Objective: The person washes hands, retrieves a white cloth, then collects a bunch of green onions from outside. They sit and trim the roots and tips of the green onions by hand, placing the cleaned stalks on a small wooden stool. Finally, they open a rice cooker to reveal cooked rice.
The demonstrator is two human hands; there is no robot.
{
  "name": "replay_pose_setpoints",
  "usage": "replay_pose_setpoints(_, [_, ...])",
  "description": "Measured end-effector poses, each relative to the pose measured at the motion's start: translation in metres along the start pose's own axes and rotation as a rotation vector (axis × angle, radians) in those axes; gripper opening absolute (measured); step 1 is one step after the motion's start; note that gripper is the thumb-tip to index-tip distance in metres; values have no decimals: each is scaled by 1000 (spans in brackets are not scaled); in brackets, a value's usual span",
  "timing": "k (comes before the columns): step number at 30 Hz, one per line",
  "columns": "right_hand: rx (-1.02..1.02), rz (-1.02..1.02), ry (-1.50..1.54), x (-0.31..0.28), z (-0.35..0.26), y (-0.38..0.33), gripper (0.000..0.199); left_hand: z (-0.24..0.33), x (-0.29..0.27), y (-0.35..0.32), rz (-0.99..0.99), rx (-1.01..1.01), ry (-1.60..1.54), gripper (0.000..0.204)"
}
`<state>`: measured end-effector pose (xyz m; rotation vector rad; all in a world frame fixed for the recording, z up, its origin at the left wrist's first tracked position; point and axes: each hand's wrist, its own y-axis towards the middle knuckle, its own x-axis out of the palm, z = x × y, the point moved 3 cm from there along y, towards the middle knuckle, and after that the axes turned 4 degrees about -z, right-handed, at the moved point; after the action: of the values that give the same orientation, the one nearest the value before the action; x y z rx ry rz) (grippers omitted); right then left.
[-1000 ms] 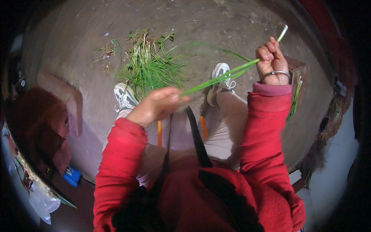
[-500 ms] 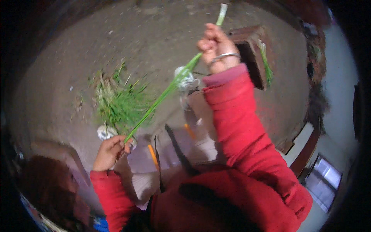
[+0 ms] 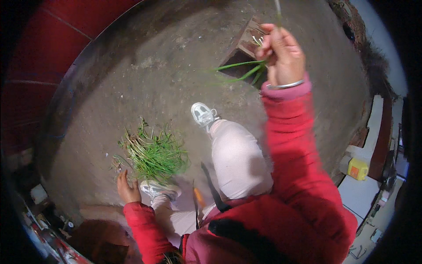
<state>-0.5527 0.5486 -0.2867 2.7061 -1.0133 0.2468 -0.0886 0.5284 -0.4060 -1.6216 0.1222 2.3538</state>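
Note:
My right hand (image 3: 285,55), raised at the far right with a bangle at the wrist, pinches a scallion (image 3: 239,66). Its pale stalk points up past my fingers, and its green leaves trail to the left. Below it stands a brown wooden box-like stool (image 3: 242,49), partly covered by the hand. White stalk ends (image 3: 258,41) show beside my fingers over the stool. My left hand (image 3: 126,188) is empty, fingers apart, low beside the near left edge of a loose heap of scallions (image 3: 154,152) on the floor.
My left shoe (image 3: 160,190) sits right against the heap, and my right shoe (image 3: 203,114) is farther forward. Bare concrete floor (image 3: 145,83) spreads around. A yellow container (image 3: 358,169) stands by the wall at right. Red panels (image 3: 48,48) line the far left.
The scallion stretched between both hands has left my left hand, which now opens beside the heap. My right hand has moved right, over the stool. The view has shifted too.

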Motion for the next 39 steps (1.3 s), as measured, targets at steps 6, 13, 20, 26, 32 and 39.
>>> replay_pose_setpoints(6, [-229,134,-798,-127,-1,52,15,20,-4,-8,-89,-53,-2,44])
replay_pose_setpoints(13, [-130,309,-1574,-201,109,69,17,48,-21,-46,-135,-120,261,28])
replay_pose_setpoints(20, [44,98,-1464,-248,191,73,26,61,-45,-63,-22,72,378,30])
replay_pose_setpoints(26, [314,43,-1367,-262,243,74,33,63,-62,-83,0,-190,269,10])
replay_pose_setpoints(32, [274,-487,-667,-147,181,-3,29,54,-62,-108,-36,-222,311,22])
replay_pose_setpoints(39, [-73,-1134,-1063,9,32,-190,38,22,-39,-157,-23,-218,129,34])
